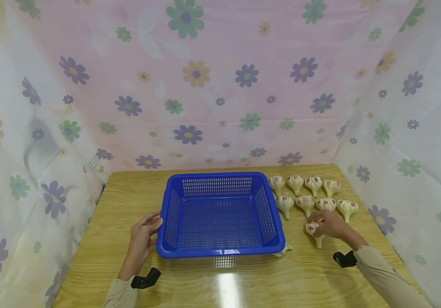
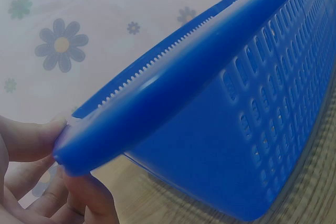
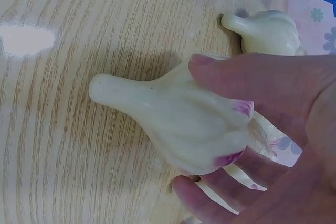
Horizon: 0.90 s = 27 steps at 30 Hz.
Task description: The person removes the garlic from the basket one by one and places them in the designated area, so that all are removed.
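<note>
In the head view a blue plastic basket (image 1: 220,252) with lattice walls is at the middle of the wooden table, with nothing inside. My left hand (image 1: 142,237) pinches its left rim, thumb above and fingers below; the left wrist view shows this grip on the basket rim (image 2: 152,95). To the right, my right hand (image 1: 330,224) holds a garlic bulb (image 1: 313,230), white with purple marks. Close up, the thumb lies on one side of this garlic bulb (image 3: 184,119) and the fingers curl about the other. Its stem points away from the palm.
Two rows of garlic bulbs (image 1: 305,204) lie right of the basket, towards the back. Another garlic bulb (image 1: 283,250) is partly hidden under the basket's near right corner. Flowered cloth (image 1: 224,85) stands behind the table (image 1: 120,192) and along both sides.
</note>
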Each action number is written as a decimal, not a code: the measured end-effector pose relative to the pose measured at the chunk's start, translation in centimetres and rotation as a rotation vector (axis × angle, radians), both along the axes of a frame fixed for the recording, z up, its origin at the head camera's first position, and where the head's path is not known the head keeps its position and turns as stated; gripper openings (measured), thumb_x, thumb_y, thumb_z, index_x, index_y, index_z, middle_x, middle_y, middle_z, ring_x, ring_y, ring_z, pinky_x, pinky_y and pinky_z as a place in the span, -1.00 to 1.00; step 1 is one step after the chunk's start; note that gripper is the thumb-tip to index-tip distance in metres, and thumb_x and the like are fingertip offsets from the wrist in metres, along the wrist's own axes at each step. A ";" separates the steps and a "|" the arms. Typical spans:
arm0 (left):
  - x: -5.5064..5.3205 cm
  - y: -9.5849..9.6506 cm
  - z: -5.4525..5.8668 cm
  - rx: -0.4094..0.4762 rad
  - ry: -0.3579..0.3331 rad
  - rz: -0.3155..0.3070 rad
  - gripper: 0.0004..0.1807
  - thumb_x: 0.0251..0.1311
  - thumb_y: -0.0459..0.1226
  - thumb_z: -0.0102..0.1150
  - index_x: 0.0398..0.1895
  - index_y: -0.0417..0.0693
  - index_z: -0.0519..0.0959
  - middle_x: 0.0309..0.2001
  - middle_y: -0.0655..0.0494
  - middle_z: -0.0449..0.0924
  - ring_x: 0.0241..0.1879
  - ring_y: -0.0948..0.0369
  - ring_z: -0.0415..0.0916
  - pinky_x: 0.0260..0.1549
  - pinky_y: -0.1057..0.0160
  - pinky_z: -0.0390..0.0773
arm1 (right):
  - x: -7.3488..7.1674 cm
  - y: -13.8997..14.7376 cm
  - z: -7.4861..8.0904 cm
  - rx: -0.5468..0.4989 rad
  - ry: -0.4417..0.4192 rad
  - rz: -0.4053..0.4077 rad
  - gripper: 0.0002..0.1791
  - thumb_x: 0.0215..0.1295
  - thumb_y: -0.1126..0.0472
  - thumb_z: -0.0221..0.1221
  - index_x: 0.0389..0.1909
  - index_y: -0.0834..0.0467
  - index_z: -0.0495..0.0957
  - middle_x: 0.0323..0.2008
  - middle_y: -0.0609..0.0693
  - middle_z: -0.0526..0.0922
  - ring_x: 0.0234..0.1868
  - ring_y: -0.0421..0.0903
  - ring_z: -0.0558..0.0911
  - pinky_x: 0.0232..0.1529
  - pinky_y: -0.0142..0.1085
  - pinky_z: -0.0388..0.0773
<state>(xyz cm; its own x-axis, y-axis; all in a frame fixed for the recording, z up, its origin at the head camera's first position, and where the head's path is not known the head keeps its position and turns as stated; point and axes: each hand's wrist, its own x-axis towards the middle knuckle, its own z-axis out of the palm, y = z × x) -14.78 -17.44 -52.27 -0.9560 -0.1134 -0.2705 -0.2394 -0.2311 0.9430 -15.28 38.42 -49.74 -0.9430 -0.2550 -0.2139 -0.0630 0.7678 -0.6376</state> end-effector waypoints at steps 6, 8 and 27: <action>-1.4 -1.0 -3.3 -0.011 -0.005 0.003 -0.44 0.03 -0.16 0.37 0.15 -0.05 0.50 -0.10 0.02 0.59 -0.34 0.20 0.57 -0.38 0.12 0.64 | 0.0 0.0 -0.2 -0.004 -0.001 0.003 -0.59 -0.09 0.38 0.36 -0.12 0.30 0.58 -0.09 0.32 0.54 -0.13 0.26 0.53 -0.36 -0.12 0.57; -2.0 -1.5 -5.1 -0.025 0.032 -0.005 -0.41 -0.02 -0.09 0.40 0.14 0.00 0.52 -0.08 0.02 0.59 -0.33 0.21 0.58 -0.38 0.10 0.64 | 0.0 0.0 -0.1 -0.005 -0.005 0.006 -0.59 -0.07 0.36 0.37 -0.11 0.31 0.58 -0.08 0.34 0.52 -0.12 0.28 0.52 -0.35 -0.11 0.57; -1.2 -1.6 -3.8 -0.044 0.041 -0.033 -0.42 0.03 -0.08 0.37 0.16 0.02 0.51 -0.07 0.06 0.58 -0.31 0.22 0.58 -0.37 0.12 0.64 | -0.1 -1.5 2.0 0.028 0.225 0.056 -0.63 -0.01 0.29 0.39 -0.15 0.30 0.58 -0.07 0.29 0.54 0.02 0.37 0.43 -0.12 0.18 0.44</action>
